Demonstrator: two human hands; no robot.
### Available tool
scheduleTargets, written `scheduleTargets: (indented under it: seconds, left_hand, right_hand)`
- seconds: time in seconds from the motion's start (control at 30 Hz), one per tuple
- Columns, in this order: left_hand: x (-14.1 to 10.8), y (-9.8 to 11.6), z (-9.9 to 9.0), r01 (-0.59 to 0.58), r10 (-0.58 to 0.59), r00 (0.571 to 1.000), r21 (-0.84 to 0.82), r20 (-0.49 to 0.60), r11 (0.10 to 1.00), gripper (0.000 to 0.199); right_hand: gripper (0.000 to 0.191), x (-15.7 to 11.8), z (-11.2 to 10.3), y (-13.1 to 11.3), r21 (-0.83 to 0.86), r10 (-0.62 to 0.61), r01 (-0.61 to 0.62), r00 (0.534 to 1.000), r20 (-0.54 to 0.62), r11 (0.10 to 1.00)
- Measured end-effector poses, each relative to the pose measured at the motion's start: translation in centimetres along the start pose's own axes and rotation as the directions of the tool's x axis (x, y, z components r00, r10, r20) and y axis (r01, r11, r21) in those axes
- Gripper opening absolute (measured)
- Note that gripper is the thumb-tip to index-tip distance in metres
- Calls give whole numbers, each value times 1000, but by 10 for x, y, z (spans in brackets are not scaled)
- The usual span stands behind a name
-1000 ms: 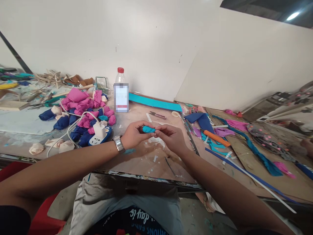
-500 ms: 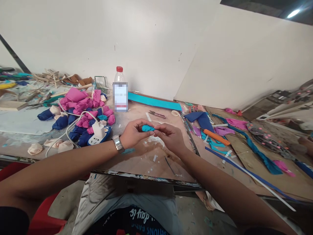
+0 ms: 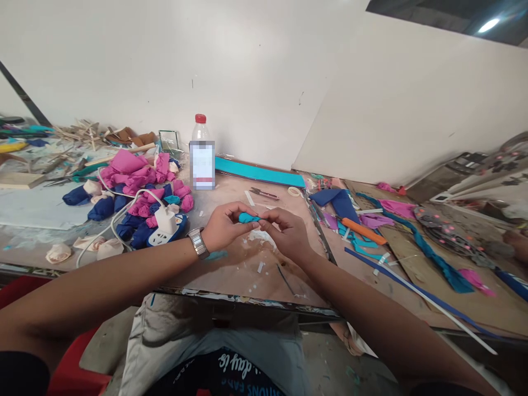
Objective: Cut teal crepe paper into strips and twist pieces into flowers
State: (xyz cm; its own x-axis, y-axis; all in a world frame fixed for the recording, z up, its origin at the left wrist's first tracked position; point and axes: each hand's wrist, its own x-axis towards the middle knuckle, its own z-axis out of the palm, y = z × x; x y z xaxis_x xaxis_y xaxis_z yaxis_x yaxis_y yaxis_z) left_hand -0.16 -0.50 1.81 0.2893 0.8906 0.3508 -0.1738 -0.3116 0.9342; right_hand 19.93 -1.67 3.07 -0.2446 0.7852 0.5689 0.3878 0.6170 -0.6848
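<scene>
A small twisted piece of turquoise fabric (image 3: 247,218) is held between my two hands above the middle of the table. My left hand (image 3: 225,226), with a metal watch (image 3: 198,242) on its wrist, pinches the piece's rounded left part between thumb and fingers. At its narrow right end, the thumb and fingertips of my right hand (image 3: 287,230) are closed on it. Beneath and between the hands lies a crumpled whitish scrap (image 3: 264,237). A flat turquoise strip (image 3: 259,171) lies along the wall behind them.
Pink, navy and cream fabric rolls (image 3: 132,170) are heaped at the left beside a power strip (image 3: 165,228) with a white cable. A red-capped bottle (image 3: 201,132) stands behind. An orange cutter (image 3: 363,231), fabric scraps and a white stick (image 3: 441,305) lie at the right.
The view has shifted slightly. Both hands stay in nearly the same place, and the turquoise piece looks slightly narrower towards its right end.
</scene>
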Motion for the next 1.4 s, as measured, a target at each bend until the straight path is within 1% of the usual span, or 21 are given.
scheduleTargets:
  seconds: [0.1, 0.17, 0.23, 0.3, 0.37, 0.43, 0.53, 0.73, 0.87, 1.03, 1.1, 1.17, 1.23, 1.3, 1.33, 1.4]
  left_hand:
    - [-1, -2, 0, 1, -1, 1000, -33, 12, 999, 37]
    - [-1, -3, 1, -11, 12, 1000, -72, 10, 997, 40]
    - [-1, -2, 2, -36, 36, 999, -104, -7, 994, 42]
    - [0, -1, 2, -56, 54, 998, -117, -17, 992, 42]
    - [0, 0, 2, -59, 59, 998, -101, -8, 993, 40]
    - [0, 0, 1, -58, 58, 998, -70, 7, 996, 38]
    - [-1, 1, 1, -78, 78, 997, -39, 7, 996, 37]
    - [0, 2, 2, -96, 96, 995, -32, 7, 995, 35]
    - [0, 1, 1, -109, 109, 994, -6, 4, 994, 35]
    - [1, -2, 1, -91, 91, 996, -53, -17, 994, 40]
    - [1, -2, 1, -109, 108, 994, -52, -16, 993, 40]
    - [2, -1, 1, -118, 119, 993, -46, 9, 992, 38]
    - [2, 0, 1, -107, 108, 994, -48, 34, 993, 37]
    - [2, 1, 1, -91, 93, 995, -53, 43, 994, 37]
    - [2, 1, 1, -87, 89, 995, -52, 40, 995, 37]
    - [1, 2, 1, -86, 87, 996, -38, 27, 996, 36]
  right_hand:
    - [16, 1, -1, 0, 3, -50, 50, 999, 14, 999]
    - [13, 1, -1, -1, 0, -61, 61, 998, -11, 998]
    - [13, 1, -1, -1, 4, -30, 30, 999, -28, 1000]
    - [15, 0, -1, 0, 12, 19, -19, 1000, -13, 1000]
    - [17, 0, 0, 1, 5, 30, -30, 1000, 6, 1000]
    - [19, 1, 0, 1, -20, 1, -1, 1000, 11, 1000]
    - [18, 2, 0, -1, -41, -42, 42, 999, 6, 998]
    - [16, 3, -2, -5, -44, -66, 66, 998, -17, 997]
    - [11, 2, -1, -4, -42, -54, 55, 998, 15, 998]
    - [11, 3, 1, -1, -62, -56, 60, 997, 56, 996]
    - [12, 2, 1, 0, -64, -44, 50, 995, 86, 997]
    - [15, 1, 2, 0, -68, -34, 42, 993, 115, 997]
    - [19, 0, 3, 1, -80, -15, 26, 991, 136, 996]
    - [21, -1, 4, 3, -64, 25, -15, 987, 158, 998]
    - [21, -2, 5, 4, -29, 50, -46, 985, 166, 999]
    - [21, -2, 5, 6, 101, 107, -125, 981, 164, 987]
